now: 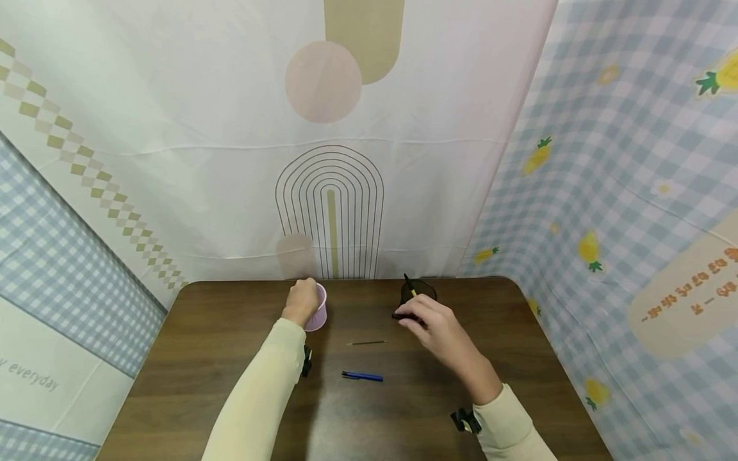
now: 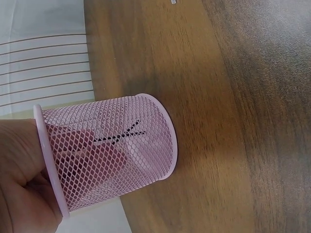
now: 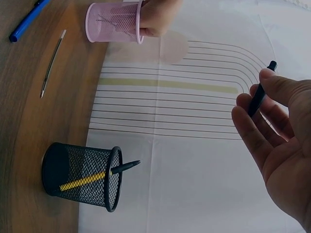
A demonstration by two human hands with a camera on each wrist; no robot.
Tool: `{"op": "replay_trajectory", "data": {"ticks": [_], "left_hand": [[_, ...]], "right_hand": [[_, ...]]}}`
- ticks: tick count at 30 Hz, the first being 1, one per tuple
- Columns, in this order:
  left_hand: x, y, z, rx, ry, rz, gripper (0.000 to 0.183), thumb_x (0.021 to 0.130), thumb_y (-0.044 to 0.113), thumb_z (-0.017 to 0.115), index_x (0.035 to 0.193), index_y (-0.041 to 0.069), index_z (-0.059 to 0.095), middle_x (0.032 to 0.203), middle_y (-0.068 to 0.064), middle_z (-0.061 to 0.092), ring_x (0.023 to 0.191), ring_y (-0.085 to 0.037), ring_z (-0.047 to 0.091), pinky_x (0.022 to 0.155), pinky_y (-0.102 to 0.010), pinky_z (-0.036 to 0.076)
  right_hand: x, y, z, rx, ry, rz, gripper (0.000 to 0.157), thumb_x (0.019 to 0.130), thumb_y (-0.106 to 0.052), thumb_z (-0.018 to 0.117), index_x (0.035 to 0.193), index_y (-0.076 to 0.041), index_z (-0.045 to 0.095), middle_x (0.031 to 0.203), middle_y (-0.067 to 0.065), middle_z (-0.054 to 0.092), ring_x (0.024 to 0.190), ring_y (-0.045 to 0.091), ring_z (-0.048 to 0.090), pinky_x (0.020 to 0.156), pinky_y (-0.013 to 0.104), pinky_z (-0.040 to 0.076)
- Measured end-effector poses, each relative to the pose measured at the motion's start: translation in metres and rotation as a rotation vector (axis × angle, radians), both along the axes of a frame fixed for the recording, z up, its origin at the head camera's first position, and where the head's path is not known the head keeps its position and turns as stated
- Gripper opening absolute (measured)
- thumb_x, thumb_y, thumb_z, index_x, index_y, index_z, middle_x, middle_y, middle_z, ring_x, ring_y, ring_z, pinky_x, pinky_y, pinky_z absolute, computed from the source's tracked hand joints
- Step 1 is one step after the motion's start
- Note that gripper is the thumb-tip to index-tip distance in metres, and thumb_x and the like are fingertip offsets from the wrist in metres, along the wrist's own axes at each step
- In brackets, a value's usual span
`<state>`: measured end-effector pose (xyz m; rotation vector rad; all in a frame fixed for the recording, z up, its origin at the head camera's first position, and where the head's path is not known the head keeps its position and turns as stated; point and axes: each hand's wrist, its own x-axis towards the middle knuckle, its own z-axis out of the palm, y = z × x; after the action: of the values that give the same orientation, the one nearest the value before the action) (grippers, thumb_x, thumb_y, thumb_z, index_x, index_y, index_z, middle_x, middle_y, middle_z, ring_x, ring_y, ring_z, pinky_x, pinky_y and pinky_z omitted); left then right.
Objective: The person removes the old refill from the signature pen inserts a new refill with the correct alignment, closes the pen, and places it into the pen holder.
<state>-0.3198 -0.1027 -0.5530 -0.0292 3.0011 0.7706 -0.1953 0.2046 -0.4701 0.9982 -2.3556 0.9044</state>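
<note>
My left hand [image 1: 302, 301] reaches down through the rim of a pink mesh pen holder [image 2: 112, 150] standing at the table's back edge. Through the mesh, its fingertips show at the upper end of a thin black forked piece [image 2: 117, 139], which hangs partway down inside. My right hand [image 3: 277, 131] pinches a short black pen [image 3: 261, 92] between thumb and fingers. In the head view that hand is just in front of a black mesh pen holder [image 3: 82, 170]. A yellow and black pen [image 3: 90, 181] leans inside it, its dark tip above the rim.
Between the two arms lie a thin pen refill [image 1: 367, 342] and, nearer the front, a blue pen [image 1: 363, 376] on the brown wooden table [image 1: 225, 358]. A patterned cloth [image 1: 230, 211] hangs behind the back edge, and a checked cloth [image 1: 576, 160] on the right.
</note>
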Motion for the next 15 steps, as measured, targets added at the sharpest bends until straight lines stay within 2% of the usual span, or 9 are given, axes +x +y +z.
{"op": "replay_trajectory", "data": {"ticks": [10, 15], "left_hand": [[0.0019, 0.0005, 0.0038, -0.013, 0.013, -0.005, 0.015, 0.091, -0.002, 0.06, 0.103, -0.006, 0.068, 0.104, -0.029, 0.072, 0.092, -0.045, 0.072, 0.076, -0.052, 0.061], [0.0002, 0.0007, 0.0021, -0.012, -0.015, -0.003, 0.018, 0.094, 0.0, 0.058, 0.107, -0.006, 0.068, 0.108, -0.029, 0.072, 0.097, -0.046, 0.072, 0.081, -0.053, 0.06]], "right_hand": [[0.0002, 0.0, 0.0016, 0.0, -0.008, -0.014, 0.021, 0.087, -0.004, 0.08, 0.105, -0.014, 0.074, 0.103, -0.002, 0.068, 0.079, 0.007, 0.059, 0.065, 0.019, 0.05], [0.0002, 0.0008, 0.0015, 0.001, -0.017, -0.022, 0.021, 0.087, -0.005, 0.08, 0.105, -0.014, 0.074, 0.103, -0.002, 0.069, 0.08, 0.007, 0.06, 0.066, 0.019, 0.051]]}}
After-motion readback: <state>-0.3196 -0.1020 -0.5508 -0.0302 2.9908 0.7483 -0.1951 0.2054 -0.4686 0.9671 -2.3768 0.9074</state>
